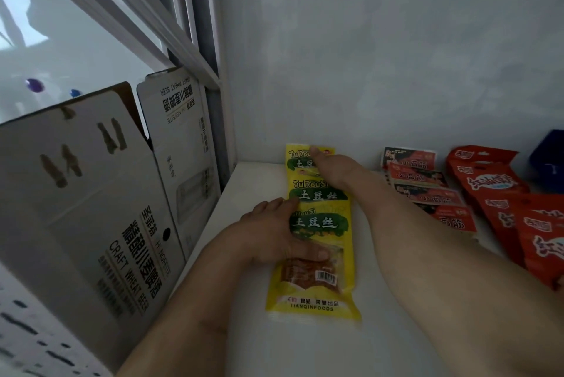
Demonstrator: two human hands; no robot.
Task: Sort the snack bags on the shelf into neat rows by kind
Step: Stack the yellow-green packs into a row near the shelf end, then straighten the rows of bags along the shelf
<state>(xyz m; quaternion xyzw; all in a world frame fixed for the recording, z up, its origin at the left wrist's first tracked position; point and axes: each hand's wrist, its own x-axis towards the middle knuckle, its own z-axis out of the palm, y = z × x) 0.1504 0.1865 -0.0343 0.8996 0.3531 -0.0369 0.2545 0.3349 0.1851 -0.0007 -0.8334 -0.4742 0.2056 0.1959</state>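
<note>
From the head camera I see both hands working the yellow snack bags (319, 224), which lie overlapped in one row running from the back wall toward me on the left part of the white shelf (305, 346). My left hand (274, 233) lies flat and spread along the left edge of the nearest bag, thumb across its clear window, pressing down. I judge this pins the row and squares its edge. My right hand (332, 169) reaches to the far end, fingers pressed down on the rearmost bag near the wall, probably to nudge it into line; neither hand is pinching anything that I can see.

To the right, well apart from the yellow row, a second row of small red-and-black bags (427, 190) is already shingled the same way, and beside that a row of larger red bags (500, 208). So three kinds look sorted.

The shelf is smooth and white, backed by a plain pale wall (396, 56). A cardboard beer carton (91, 193) stands off its left end, below a window frame (171, 25).
</note>
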